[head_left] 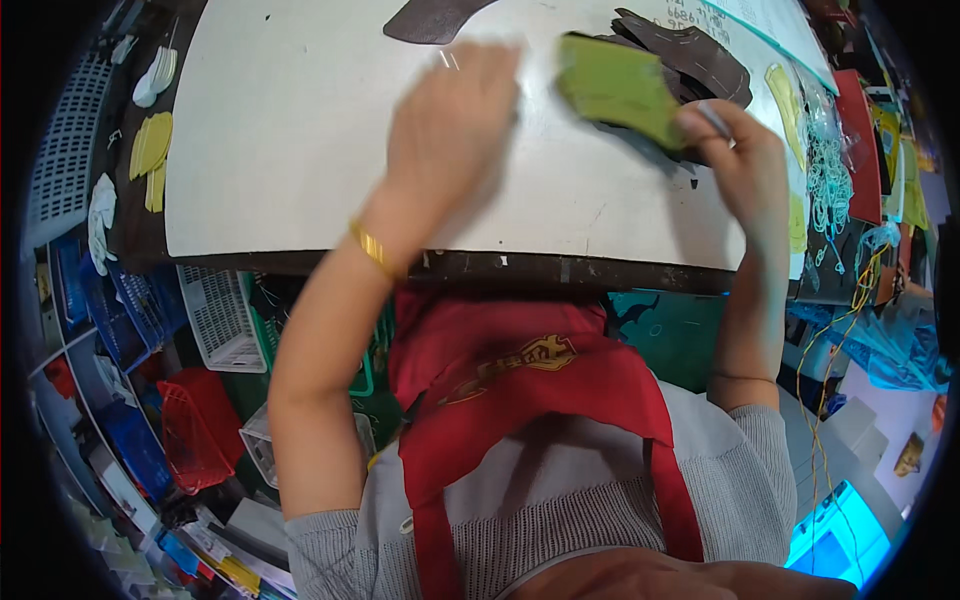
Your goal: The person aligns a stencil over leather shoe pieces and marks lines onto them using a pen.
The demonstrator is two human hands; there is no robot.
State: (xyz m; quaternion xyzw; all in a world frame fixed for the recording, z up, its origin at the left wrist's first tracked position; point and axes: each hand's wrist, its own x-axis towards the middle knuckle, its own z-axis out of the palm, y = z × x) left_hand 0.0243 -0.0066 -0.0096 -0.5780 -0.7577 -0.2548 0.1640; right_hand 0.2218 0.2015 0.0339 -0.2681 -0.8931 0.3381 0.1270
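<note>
At a white worktable (pixel 300 150), the right hand (pixel 745 165) pinches a green cut piece (pixel 620 90) above dark pieces (pixel 690 55) while the blurred left hand (pixel 450 130), grip unclear, sweeps nearby and could scatter the stack

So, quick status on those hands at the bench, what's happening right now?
Left hand blurred, flat over the white worktable, grip unclear. Right hand pinching a flat green cut piece, over a pile of dark brown leather pieces. Nothing between the hands.
</note>
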